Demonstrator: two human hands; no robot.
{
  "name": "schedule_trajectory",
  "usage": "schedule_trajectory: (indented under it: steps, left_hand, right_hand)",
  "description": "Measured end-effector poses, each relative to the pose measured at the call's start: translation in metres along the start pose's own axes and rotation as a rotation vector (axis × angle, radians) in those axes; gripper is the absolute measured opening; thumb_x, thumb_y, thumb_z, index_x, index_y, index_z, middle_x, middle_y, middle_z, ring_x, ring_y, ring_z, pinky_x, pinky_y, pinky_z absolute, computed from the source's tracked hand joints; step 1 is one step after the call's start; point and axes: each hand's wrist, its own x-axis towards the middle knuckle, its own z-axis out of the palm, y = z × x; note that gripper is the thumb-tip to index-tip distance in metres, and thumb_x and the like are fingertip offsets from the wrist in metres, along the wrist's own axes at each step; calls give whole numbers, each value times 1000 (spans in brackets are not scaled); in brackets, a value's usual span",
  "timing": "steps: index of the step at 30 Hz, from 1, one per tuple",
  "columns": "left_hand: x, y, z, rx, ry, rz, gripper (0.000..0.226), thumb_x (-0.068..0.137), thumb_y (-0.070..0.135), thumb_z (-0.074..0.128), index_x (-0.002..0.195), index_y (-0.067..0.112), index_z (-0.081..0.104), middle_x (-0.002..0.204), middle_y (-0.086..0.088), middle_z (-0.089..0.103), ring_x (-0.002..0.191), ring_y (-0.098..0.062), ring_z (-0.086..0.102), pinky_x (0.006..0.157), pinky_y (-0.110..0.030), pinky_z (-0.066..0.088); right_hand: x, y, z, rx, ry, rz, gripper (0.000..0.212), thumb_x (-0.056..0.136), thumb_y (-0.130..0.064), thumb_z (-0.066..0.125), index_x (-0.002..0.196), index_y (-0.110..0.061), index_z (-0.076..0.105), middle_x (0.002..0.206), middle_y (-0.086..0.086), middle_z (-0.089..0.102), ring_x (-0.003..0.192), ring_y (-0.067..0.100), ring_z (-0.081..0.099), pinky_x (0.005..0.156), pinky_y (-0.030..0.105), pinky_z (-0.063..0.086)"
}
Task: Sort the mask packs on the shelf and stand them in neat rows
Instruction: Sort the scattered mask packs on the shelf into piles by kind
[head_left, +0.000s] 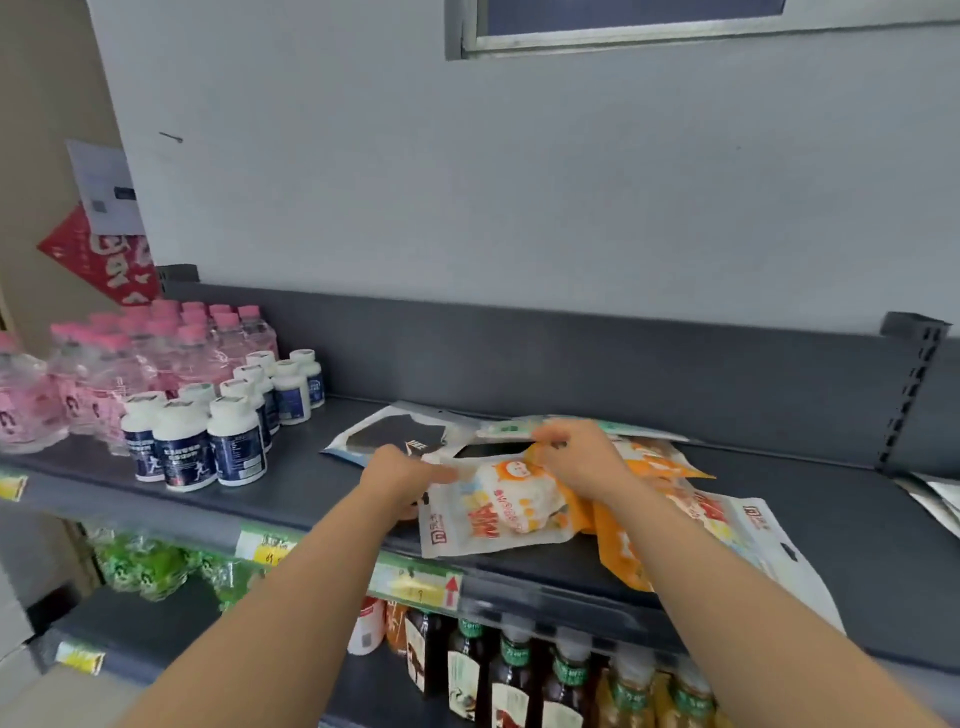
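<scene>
A person's two bare arms reach from the bottom of the frame to a dark shelf at centre, where mask packs lie flat in a loose, overlapping heap rather than standing. The left hand rests at the left edge of a white-and-orange pack, fingers closed on its corner. The right hand, just right of centre, pinches the top edge of the same pack between curled fingers. Orange packs spread beneath and to the right of it. A pack with a black mask lies behind the left hand, and a green-edged pack sits against the shelf's back panel. At the left of the frame stand white pill bottles, with pink-capped water bottles behind them. Brown drink bottles line the lower shelf at bottom centre.
</scene>
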Motion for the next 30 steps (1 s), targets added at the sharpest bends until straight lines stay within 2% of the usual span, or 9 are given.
schedule_trajectory:
  steps: [3, 7, 11, 15, 17, 19, 23, 27, 30]
  left_hand:
    - [7, 5, 9, 31, -63, -7, 56, 69, 20, 88, 107, 3, 50, 99, -12, 65, 79, -24, 64, 58, -32, 50]
    - [17, 7, 14, -24, -135, -8, 50, 74, 5, 83, 114, -4, 54, 99, -20, 69, 82, -33, 70, 62, -39, 56]
    - [20, 6, 11, -13, -139, -7, 32, 89, -2, 59, 120, -4, 50, 106, -25, 65, 91, -38, 68, 71, -45, 58]
    - [16, 2, 9, -46, -190, -39, 29, 90, -3, 55, 119, -3, 49, 109, -27, 65, 94, -41, 67, 79, -51, 57]
    - [10, 1, 11, -120, -223, -52, 30, 90, 0, 60, 118, -3, 51, 108, -25, 67, 93, -41, 68, 82, -54, 56]
    - [5, 3, 13, -229, -236, -50, 32, 90, 5, 65, 119, -1, 52, 108, -24, 67, 89, -38, 69, 73, -49, 58]
    - [-4, 4, 17, -370, -284, -38, 31, 89, 16, 69, 114, 1, 58, 102, -20, 70, 79, -33, 70, 58, -39, 57]
    - [-4, -1, 21, -336, -304, -34, 52, 77, 20, 81, 118, 1, 56, 106, -21, 69, 81, -36, 70, 65, -44, 59]
    - [-7, -4, 25, -240, -260, -15, 76, 64, 26, 90, 124, 4, 50, 110, -19, 66, 90, -37, 69, 74, -50, 59]
  right_hand:
    - [-8, 6, -4, -19, -19, -10, 30, 96, -21, 56, 123, -23, 67, 130, -7, 61, 115, 9, 55, 88, 21, 44]
    - [-13, 24, -32, -53, 111, 41, 40, 93, -8, 51, 129, -21, 62, 124, -4, 59, 82, 6, 55, 59, 15, 41]
    - [-28, 42, -57, -190, -21, 195, 64, 84, -13, 65, 144, -21, 44, 143, 1, 49, 119, 20, 54, 83, 24, 43]
    - [-37, 48, -51, -329, 20, 142, 51, 92, -16, 57, 141, -23, 49, 143, 0, 52, 125, 20, 52, 96, 26, 42]
    - [-40, 44, -52, -299, 99, 110, 41, 95, -23, 55, 136, -24, 56, 138, -1, 57, 120, 19, 56, 92, 26, 44]
    - [-43, 34, -55, -186, 131, 73, 34, 95, -26, 57, 128, -25, 63, 128, -4, 63, 111, 17, 60, 85, 24, 46]
    - [-55, 13, -50, -112, -19, 0, 35, 87, -29, 69, 122, -26, 67, 117, -11, 64, 107, 9, 60, 87, 22, 46]
    - [-66, 9, -34, -113, -134, -68, 26, 89, -12, 65, 113, -20, 70, 114, -7, 66, 100, 8, 59, 87, 18, 45]
    - [-72, 11, -35, 4, -179, -47, 32, 95, -5, 54, 121, -18, 69, 125, -10, 63, 87, -4, 58, 64, 4, 45]
